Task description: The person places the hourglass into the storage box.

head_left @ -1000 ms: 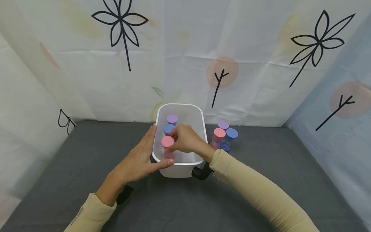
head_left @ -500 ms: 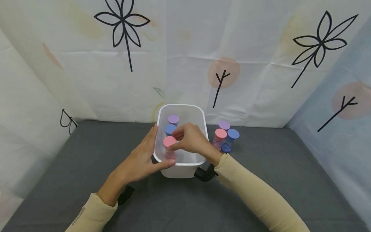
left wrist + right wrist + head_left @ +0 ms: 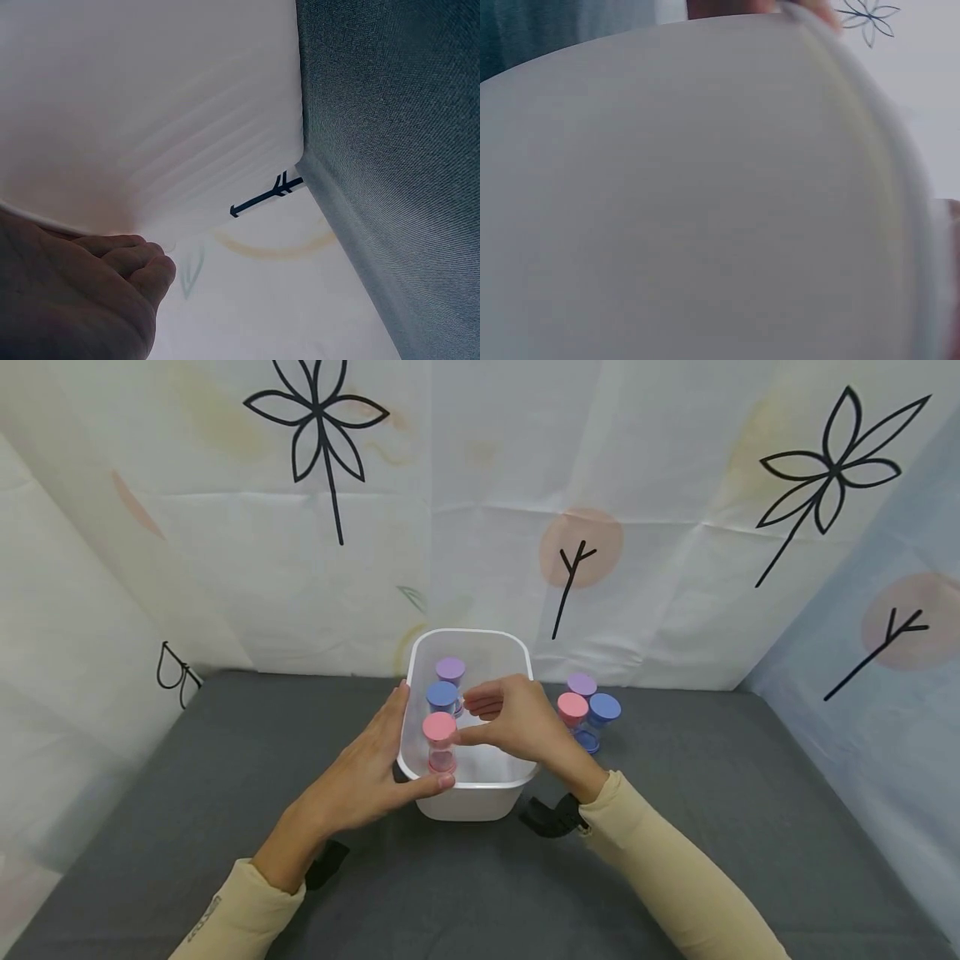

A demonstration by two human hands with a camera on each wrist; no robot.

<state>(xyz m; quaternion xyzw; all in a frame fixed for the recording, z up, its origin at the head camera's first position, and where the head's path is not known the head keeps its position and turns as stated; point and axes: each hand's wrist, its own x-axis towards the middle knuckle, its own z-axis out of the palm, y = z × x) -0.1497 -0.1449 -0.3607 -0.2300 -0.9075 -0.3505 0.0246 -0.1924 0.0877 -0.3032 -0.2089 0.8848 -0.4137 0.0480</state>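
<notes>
A white plastic bin [image 3: 468, 803] stands on the table. Inside, along its left wall, a purple-capped sand timer [image 3: 450, 669], a blue-capped one [image 3: 442, 696] and a pink-capped one [image 3: 439, 727] form a line. My left hand [image 3: 365, 768] rests against the bin's left side with fingers extended, its thumb at the front rim; in the left wrist view these fingers [image 3: 139, 259] touch the rim. My right hand [image 3: 517, 718] is over the bin, its thumb beside the pink timer and its fingers spread from the thumb, holding nothing. The bin's wall fills most of the right wrist view.
Just right of the bin, a second pink timer [image 3: 572, 708], a blue timer [image 3: 603, 710] and a purple timer [image 3: 582, 684] stand close together on the dark grey tablecloth [image 3: 465, 893]. A patterned white cloth [image 3: 480, 460] hangs behind the table.
My right hand has let go of the pink timer in the bin and drawn away to the right, its fingers parting. The left hand stays at the bin.
</notes>
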